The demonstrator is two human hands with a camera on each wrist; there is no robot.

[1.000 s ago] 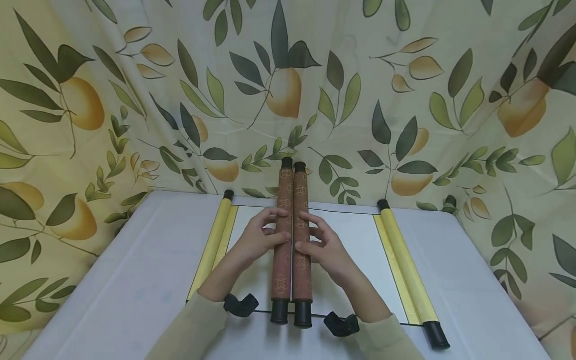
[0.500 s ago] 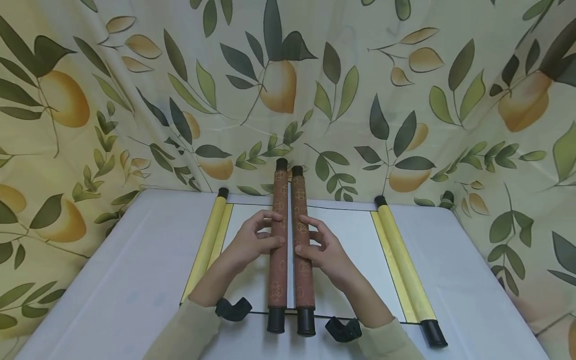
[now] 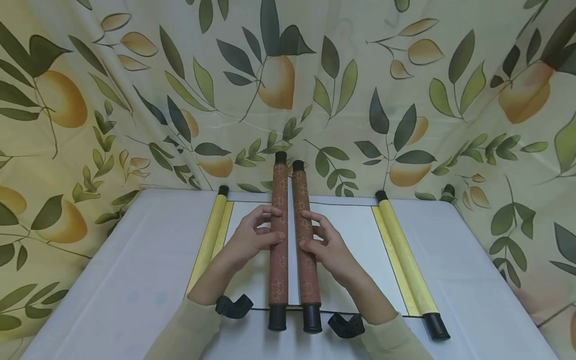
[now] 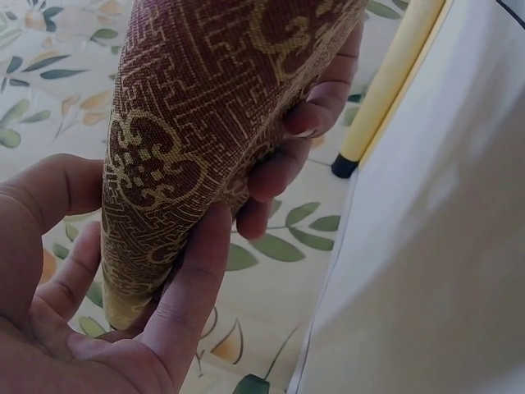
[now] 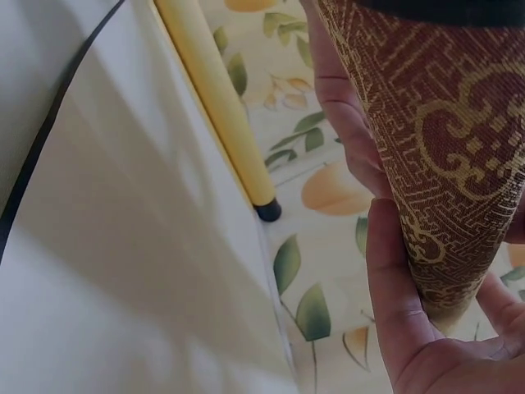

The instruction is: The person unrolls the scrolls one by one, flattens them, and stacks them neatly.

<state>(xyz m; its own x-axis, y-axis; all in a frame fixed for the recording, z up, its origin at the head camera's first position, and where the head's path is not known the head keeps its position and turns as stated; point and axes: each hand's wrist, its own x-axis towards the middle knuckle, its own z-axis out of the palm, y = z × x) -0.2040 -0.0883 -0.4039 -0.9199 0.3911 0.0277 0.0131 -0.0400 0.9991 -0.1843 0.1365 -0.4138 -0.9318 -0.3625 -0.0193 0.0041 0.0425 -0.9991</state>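
Note:
Two red-brown brocade scroll rolls with gold patterns and black end caps stand side by side in the head view. My left hand [image 3: 246,236] grips the left roll [image 3: 279,260], thumb and fingers round its middle. Round the right roll [image 3: 308,270], my right hand [image 3: 332,245] curls the same way. A narrow white strip [image 3: 292,240] shows between the rolls, which lie slightly apart at the near end. Both wrist views show fingers wrapped about the patterned cloth. The rolls are held above an unrolled white scroll [image 3: 355,260] on the table.
The white scroll ends in a yellow roller on the left [image 3: 211,230] and another on the right [image 3: 407,255], both black-capped. A white-covered table [image 3: 135,280] carries it. Behind hangs a curtain [image 3: 342,30] printed with fruit and leaves.
The two brocade rolls, which lay against each other, have moved apart, opening a white strip between them. The right roll now tilts a little. Both hands keep their grip.

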